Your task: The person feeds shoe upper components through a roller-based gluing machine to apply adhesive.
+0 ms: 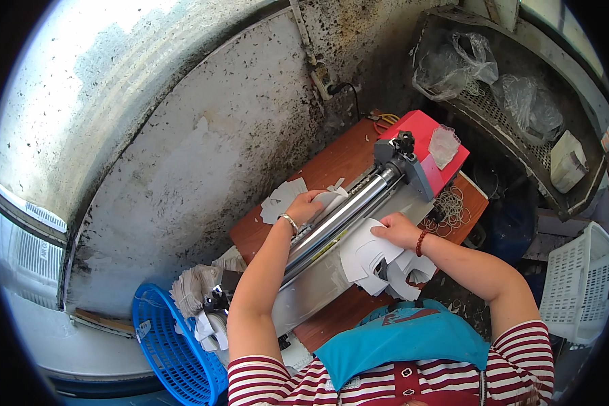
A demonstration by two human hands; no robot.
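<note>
A machine with a long steel roller (338, 220) and a red end housing (413, 128) lies slantwise across a brown wooden table. On the roller's far side, my left hand (306, 207) is closed on a curved white cut piece (330, 199). More white pieces (277, 199) lie flat beside that hand. My right hand (398, 232), on the near side, pinches the edge of a curved white piece (362, 250) over the metal feed plate (311, 294). Several similar curved pieces (404, 271) fan out loosely below it.
A blue basket (176, 352) stands at the lower left, near stacked pale pieces (195, 287). Rubber bands (450, 210) are heaped on the table's right end. A shelf at upper right holds plastic bags (528, 108). A white crate (575, 284) is at far right; a stained wall (196, 162) stands behind.
</note>
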